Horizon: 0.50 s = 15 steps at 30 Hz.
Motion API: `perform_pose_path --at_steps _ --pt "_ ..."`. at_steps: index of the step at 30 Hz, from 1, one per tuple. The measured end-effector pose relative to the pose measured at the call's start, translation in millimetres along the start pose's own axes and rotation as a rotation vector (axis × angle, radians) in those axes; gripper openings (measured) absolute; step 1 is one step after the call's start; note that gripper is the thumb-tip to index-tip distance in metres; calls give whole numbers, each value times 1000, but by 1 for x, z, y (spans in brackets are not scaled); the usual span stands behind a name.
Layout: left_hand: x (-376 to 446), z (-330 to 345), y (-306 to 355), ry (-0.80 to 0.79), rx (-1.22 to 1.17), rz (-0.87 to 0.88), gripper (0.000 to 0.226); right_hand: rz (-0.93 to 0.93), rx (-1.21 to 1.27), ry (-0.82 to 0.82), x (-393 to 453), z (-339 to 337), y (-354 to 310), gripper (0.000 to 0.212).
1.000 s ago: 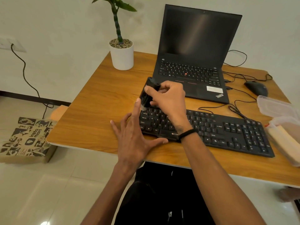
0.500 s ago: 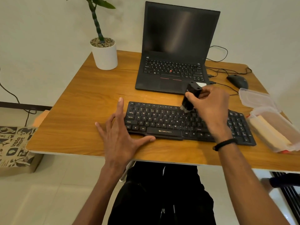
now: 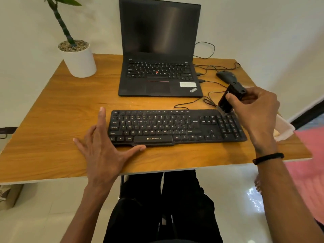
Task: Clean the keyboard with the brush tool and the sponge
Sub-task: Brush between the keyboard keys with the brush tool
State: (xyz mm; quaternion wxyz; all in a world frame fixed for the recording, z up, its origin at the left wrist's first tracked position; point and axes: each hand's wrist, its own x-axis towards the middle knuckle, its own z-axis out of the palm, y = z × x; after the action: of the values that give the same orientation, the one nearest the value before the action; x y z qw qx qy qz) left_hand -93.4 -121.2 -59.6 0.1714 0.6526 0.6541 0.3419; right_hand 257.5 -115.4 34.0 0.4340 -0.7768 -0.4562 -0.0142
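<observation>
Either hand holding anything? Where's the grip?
Right hand grips the brush tool around its black body. Left hand holds nothing, lying flat by the keyboard.

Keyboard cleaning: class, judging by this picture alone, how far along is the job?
Done: nothing can be confirmed clean. In hand: the right hand grips the brush tool, bristles at the far right corner of the keyboard; the left hand steadies its left end. Left: the sponge step; no sponge is clearly visible.

Open laptop (image 3: 159,67), potted plant (image 3: 77,57), mouse (image 3: 225,76), wooden desk (image 3: 52,120).

Black keyboard (image 3: 177,128), black brush tool (image 3: 229,99), white pot (image 3: 79,61), orange-brown woodgrain table (image 3: 52,123).
</observation>
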Motion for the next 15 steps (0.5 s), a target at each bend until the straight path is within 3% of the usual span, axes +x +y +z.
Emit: perform_pose_path --at_steps 15 --pt "0 2 6 -22 16 7 145 -30 -117 47 14 1 37 38"
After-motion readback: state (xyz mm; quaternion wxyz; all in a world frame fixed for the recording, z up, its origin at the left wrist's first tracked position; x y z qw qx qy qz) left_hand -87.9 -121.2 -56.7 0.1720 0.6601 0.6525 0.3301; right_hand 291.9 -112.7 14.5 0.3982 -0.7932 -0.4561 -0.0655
